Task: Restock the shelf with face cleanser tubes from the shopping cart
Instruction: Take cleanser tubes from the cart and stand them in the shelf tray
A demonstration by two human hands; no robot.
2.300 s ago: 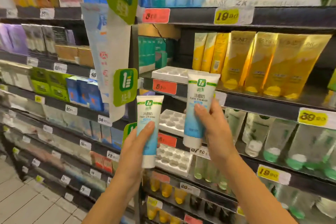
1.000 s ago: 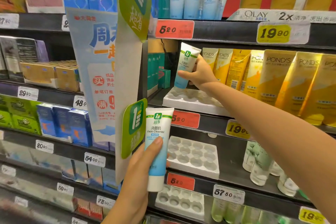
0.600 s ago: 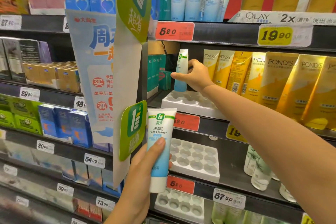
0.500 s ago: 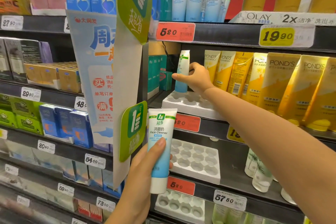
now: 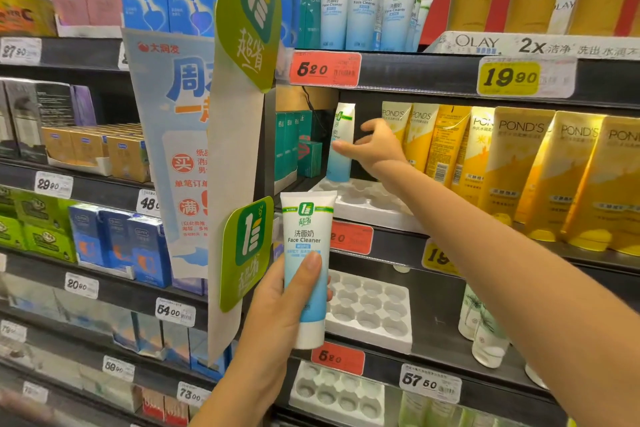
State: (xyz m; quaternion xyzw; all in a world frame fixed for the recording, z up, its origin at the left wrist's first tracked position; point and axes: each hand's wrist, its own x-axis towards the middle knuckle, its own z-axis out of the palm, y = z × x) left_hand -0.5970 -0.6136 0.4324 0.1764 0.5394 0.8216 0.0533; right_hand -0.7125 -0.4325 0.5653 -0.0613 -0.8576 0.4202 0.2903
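At the far left, shelves of small boxes point(image 5: 114, 246) behind white price tags, then a hanging paper banner point(image 5: 235, 184) with green signs. Just right of the banner, left hand point(image 5: 277, 315) wrapped round the lower half of a face cleanser tube point(image 5: 306, 253), thumb across its front, cap down, label facing out, held in the air before an empty white tray point(image 5: 374, 315); same grip and much the same spot as 0.5 s ago. Higher and further back, a 2nd tube point(image 5: 341, 142) standing upright, cap down, at the back left corner of the upper white tray point(image 5: 363, 204), beside green boxes point(image 5: 304, 149). Gripped 0.5 s ago by the right hand point(image 5: 379, 147); now let go, fingers spread and relaxed, holding nothing, thumb tip right at the tube's front, touching or not cannot tell. Right of that hand, a row of yellow tubes point(image 5: 519, 177) on the same shelf. On the shelf above, more matching tubes point(image 5: 363, 10) over a red 5.20 tag point(image 5: 325, 69).
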